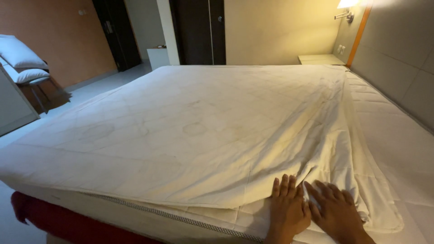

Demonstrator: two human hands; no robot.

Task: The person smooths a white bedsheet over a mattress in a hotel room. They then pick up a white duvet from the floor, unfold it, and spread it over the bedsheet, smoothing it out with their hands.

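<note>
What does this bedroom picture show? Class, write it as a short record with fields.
place: bedroom with a large bed
left hand: flat on the white sheet, fingers spread
right hand: flat on the sheet beside the left hand
sheet: spread over the mattress, wrinkled near the hands, right strip of mattress uncovered
pillows: stacked on a chair, far left
lamp: lit, on wall

Single head-worn view, at near edge of bed (203, 131), pitched down and forward across it. Both hands (312, 212) close under lens, bottom right. Far: wall, dark doors (199, 31). Left: chair with pillows (22, 63). Right: headboard wall. No second view.
</note>
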